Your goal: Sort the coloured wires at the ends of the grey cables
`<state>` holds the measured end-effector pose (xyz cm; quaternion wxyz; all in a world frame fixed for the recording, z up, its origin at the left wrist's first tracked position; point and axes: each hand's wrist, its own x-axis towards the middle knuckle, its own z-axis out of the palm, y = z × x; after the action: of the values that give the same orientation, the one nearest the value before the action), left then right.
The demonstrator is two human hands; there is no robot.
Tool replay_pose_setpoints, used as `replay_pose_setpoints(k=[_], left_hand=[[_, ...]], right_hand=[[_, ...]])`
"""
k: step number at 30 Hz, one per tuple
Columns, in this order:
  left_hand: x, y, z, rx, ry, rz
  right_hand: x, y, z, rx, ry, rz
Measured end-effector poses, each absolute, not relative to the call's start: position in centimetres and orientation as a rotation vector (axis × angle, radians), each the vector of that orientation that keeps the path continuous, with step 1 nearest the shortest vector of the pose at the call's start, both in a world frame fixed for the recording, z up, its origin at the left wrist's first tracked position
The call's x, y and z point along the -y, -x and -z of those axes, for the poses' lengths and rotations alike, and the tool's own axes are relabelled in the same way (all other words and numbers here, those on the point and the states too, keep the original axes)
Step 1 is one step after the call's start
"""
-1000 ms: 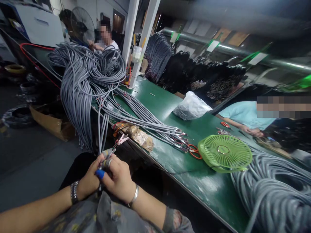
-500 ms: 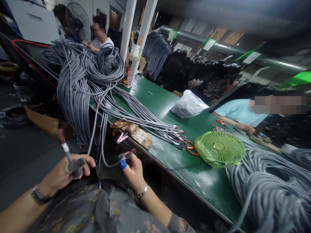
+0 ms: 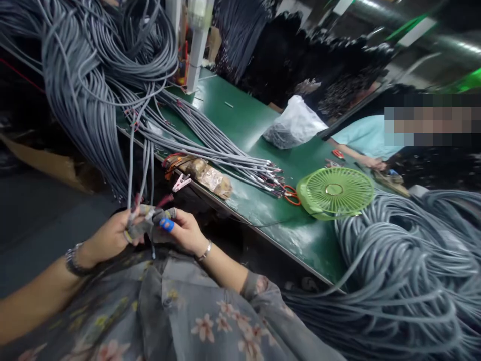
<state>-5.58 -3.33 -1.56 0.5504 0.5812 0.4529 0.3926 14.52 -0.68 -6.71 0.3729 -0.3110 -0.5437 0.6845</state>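
Observation:
In front of my body my two hands have come together. My left hand (image 3: 110, 235) is closed around a grey cable (image 3: 131, 170) that hangs from the pile on the table. My right hand (image 3: 190, 233), with blue tape (image 3: 167, 224) on its thumb, pinches at a cable end right beside the left fingers. Dark red wires (image 3: 165, 200) stick out above the right fingers. Grey coverings on several fingertips blend with the cable, so the exact grip is partly hidden. Another thin grey end (image 3: 153, 249) points down below the hands.
A green table (image 3: 244, 125) bears a large heap of grey cables (image 3: 82, 65), a green fan (image 3: 334, 193), orange-handled scissors (image 3: 291, 195), a white plastic bag (image 3: 295, 123) and a pink clip (image 3: 182, 182). More coiled cable (image 3: 406, 260) lies right. A co-worker (image 3: 364, 135) sits across.
My hands, apart before with a cable end in each, have moved together. The left-hand cable end with its red wires has tilted down from upright. The view has dipped lower.

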Motion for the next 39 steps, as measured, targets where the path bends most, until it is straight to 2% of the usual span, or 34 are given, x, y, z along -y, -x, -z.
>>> replay_pose_setpoints(k=[3,6,9,13,16,20,22,28,32,39], left_hand=[[3.6,6.4,1.6,-0.949,-1.218,-1.122],[3.7,6.9,1.4,-0.823,-1.116,-1.207],[3.9,6.9,1.3,-0.838,-1.055,-1.197],[4.2,6.2,1.9,-0.975,-0.974,-1.121],[4.2,5.3,2.4,-1.066,-0.945,-1.071],[3.8,4.0,2.7,-1.094,-1.112,-0.902],[3.6,3.5,2.8,-1.089,-1.218,-0.815],[2.4,2.8,2.6,-1.073,-1.267,-0.649],[1.4,2.6,1.7,-1.081,-1.275,-0.616],[1.5,2.3,1.5,-1.155,-1.348,-0.61]], right_hand=[[-0.1,-13.3,10.0,1.345,0.875,-1.997],[-1.3,-11.8,13.4,1.674,1.149,-2.217],[-3.0,-11.8,15.0,2.119,1.618,-1.775],[-4.3,-13.6,14.8,2.143,1.725,-1.491],[-3.4,-14.7,13.5,2.06,1.644,-1.451],[-0.8,-15.8,10.2,1.571,1.122,-1.666],[0.2,-16.2,8.2,1.405,1.014,-1.667],[0.3,-16.7,4.7,1.262,1.048,-1.59],[-0.7,-16.7,4.2,1.363,1.016,-1.698],[-0.7,-15.8,3.9,1.324,1.075,-1.703]])
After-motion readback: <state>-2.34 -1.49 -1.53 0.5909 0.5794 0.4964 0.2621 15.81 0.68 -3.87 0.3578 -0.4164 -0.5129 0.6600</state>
